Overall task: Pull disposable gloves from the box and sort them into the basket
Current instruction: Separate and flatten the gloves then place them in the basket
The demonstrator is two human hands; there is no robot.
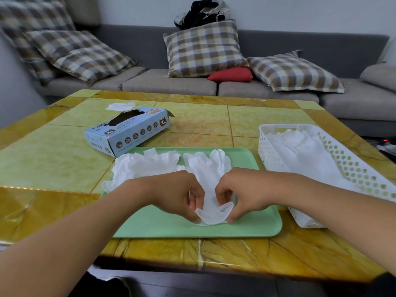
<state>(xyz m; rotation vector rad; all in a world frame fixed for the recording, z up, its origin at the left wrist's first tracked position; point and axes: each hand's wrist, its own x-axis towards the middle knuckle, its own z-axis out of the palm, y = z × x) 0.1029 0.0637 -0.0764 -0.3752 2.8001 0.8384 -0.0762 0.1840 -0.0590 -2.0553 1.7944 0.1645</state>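
Biggest thing in my feed is the grey sofa (pixel 171 84) along the far wall, loaded with plaid cushions (pixel 203 49), a small red pillow (pixel 231 75) tucked under one, and a dark bundle of clothing (pixel 201 12) on the backrest. In front of it is the yellow-green tiled table (pixel 53 159) where everything happens.

On the table, nearest me, is a mint green tray (pixel 246 228). To its right, just beside it, sits the white perforated basket (pixel 342 159) with white gloves already lying inside. The blue glove box (pixel 128 130), marked XL, lies on the table beyond the tray's far left corner, its torn opening facing up. The inside of it is just dark, can't tell what's left in there. A white scrap (pixel 120 106) lies behind the box, partly hidden by it.

On the tray's left part there's a crumpled pile of gloves (pixel 139 168) spilling over the edge. One flat glove (pixel 210 174) lies in the middle, fingers pointing away from me. My left hand (pixel 177 194) and right hand (pixel 242 191) are close together, each pinching a side of that glove's cuff and holding it up off the tray. My knuckles block the middle of the glove, and my fingertips are mostly curled out of sight.

The basket's right edge runs out of frame.
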